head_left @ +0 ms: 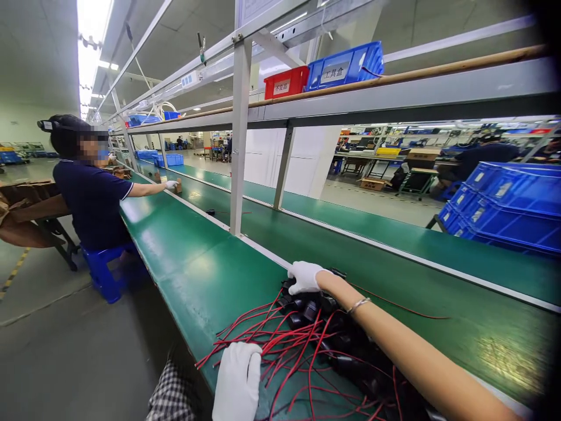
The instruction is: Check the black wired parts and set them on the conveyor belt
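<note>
A pile of black parts (346, 345) with many red wires (284, 339) lies on the green bench (184, 251). My right hand (305, 277), in a white glove, reaches over the far end of the pile, its fingers bent down at the black parts. What its fingertips hold, if anything, is too small to tell. My left hand (238, 380), also gloved in white, is at the near edge of the bench beside the wire ends. Its fingers are curled together by the red wires, and their tips are hidden.
A metal post (240, 140) rises from the bench divider. Above are a red bin (286, 83) and a blue bin (346, 67) on a shelf. Stacked blue crates (508, 204) stand right. A seated person (90, 187) at left reaches toward a small brown item.
</note>
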Motion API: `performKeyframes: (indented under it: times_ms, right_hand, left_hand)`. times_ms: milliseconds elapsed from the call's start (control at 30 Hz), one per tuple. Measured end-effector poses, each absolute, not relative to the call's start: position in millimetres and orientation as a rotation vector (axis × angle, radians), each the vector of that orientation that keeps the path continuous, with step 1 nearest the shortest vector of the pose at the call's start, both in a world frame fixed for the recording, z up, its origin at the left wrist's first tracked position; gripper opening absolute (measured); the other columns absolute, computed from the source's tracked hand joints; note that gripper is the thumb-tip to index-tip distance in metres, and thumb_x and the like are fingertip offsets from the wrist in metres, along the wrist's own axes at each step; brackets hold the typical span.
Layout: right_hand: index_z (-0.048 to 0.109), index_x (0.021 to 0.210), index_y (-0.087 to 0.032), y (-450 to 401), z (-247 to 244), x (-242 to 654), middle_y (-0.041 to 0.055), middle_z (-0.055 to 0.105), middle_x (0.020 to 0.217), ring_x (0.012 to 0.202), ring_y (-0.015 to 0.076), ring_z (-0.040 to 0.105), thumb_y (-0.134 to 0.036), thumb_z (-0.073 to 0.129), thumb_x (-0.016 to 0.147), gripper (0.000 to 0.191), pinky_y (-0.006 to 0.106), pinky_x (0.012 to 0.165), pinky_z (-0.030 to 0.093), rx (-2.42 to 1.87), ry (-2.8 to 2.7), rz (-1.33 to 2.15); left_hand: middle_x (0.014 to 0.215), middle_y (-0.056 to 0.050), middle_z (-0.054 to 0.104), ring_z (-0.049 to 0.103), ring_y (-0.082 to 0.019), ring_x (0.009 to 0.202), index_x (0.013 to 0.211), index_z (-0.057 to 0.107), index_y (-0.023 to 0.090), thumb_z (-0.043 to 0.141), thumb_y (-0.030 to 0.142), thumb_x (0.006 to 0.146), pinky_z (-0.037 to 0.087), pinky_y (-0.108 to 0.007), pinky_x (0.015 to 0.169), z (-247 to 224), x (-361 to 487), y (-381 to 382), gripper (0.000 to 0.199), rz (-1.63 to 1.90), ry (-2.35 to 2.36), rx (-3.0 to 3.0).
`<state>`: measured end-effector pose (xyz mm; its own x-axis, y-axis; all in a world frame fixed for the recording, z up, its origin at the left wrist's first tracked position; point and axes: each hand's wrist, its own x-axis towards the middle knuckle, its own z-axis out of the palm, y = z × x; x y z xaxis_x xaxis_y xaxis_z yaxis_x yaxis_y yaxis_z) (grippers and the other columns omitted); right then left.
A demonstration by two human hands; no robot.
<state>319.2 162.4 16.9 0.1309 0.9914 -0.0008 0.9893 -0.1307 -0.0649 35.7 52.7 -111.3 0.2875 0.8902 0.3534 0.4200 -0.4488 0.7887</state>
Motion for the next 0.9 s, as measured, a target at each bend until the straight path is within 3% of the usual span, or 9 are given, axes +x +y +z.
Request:
performKeyframes:
  times_ms: [200,333,500,567,633,733,833,900]
  right_hand:
    - [0.062,0.117,-0.014,172.6,24.9,273.6,0.0068,0.065,0.11,0.09,0.0199,0.066,-0.035,0.063,0.099,0.027,0.038,0.079,0.058,-2.29,-2.261,-0.012]
    - [0.064,0.108,-0.014,152.3,54.7,253.6,0.0067,0.065,0.109,0.097,0.022,0.064,-0.035,0.067,0.096,0.025,0.041,0.086,0.055,-2.241,-2.355,-0.247]
    - [0.062,0.118,-0.013,78.1,93.0,199.4,0.0119,0.061,0.116,0.1,0.0276,0.06,-0.026,0.07,0.089,0.033,0.041,0.086,0.051,-1.975,-2.36,-0.582]
    - [0.064,0.115,-0.012,42.7,97.0,174.4,0.0144,0.063,0.111,0.093,0.0294,0.061,-0.015,0.068,0.085,0.031,0.04,0.078,0.051,-1.887,-2.359,-0.657]
    - [0.064,0.116,-0.011,10.7,95.5,157.2,0.0153,0.065,0.105,0.085,0.0292,0.062,-0.003,0.062,0.081,0.037,0.04,0.071,0.051,-1.848,-2.351,-0.712]
    - [0.062,0.114,-0.013,-28.5,93.2,155.3,0.0129,0.067,0.1,0.081,0.027,0.063,0.002,0.059,0.075,0.041,0.039,0.069,0.053,-1.628,-2.36,-0.648]
    - [0.055,0.122,-0.02,-59.0,98.5,176.9,0.0106,0.067,0.108,0.092,0.0267,0.064,-0.013,0.059,0.085,0.038,0.039,0.078,0.056,-1.186,-2.289,-0.419]
    - [0.054,0.122,-0.027,-74.1,104.1,193.1,0.0065,0.068,0.104,0.091,0.0231,0.065,-0.017,0.056,0.092,0.031,0.034,0.076,0.058,-1.05,-2.164,-0.261]
  left_hand:
    - [0.094,-0.005,0.069,0.061,-0.024,0.093,0.095,0.069,0.023,0.039,0.04,0.098,0.049,-0.045,0.091,-105.6,34.3,53.5,0.035,1.082,1.129,1.906]
    - [0.093,-0.006,0.07,0.065,-0.02,0.09,0.093,0.066,0.02,0.036,0.034,0.099,0.053,-0.041,0.088,-78.5,30.0,58.6,0.034,1.133,1.102,1.807]
    - [0.12,-0.01,0.066,0.06,-0.021,0.114,0.115,0.06,0.018,0.039,0.036,0.099,0.042,-0.046,0.107,-7.0,30.1,60.6,0.032,1.253,1.06,1.677]
    - [0.121,-0.008,0.067,0.063,-0.02,0.109,0.12,0.058,0.019,0.052,0.039,0.094,0.048,-0.041,0.102,18.2,33.7,52.9,0.034,1.218,0.969,1.657]
    - [0.107,-0.005,0.072,0.065,-0.019,0.097,0.109,0.062,0.019,0.059,0.044,0.09,0.053,-0.035,0.09,34.2,36.1,39.7,0.031,1.172,0.886,1.655]
    - [0.099,-0.005,0.071,0.064,-0.02,0.094,0.1,0.061,0.018,0.063,0.053,0.085,0.053,-0.034,0.086,41.7,30.4,15.6,0.038,1.118,0.659,1.521]
    - [0.111,-0.009,0.067,0.061,-0.024,0.107,0.111,0.059,0.016,0.063,0.06,0.083,0.047,-0.038,0.095,39.8,13.9,-3.5,0.052,1.006,0.358,1.393]
    - [0.111,-0.012,0.067,0.062,-0.025,0.105,0.116,0.058,0.015,0.063,0.061,0.083,0.047,-0.037,0.092,37.8,3.1,-11.8,0.057,0.903,0.214,1.372]
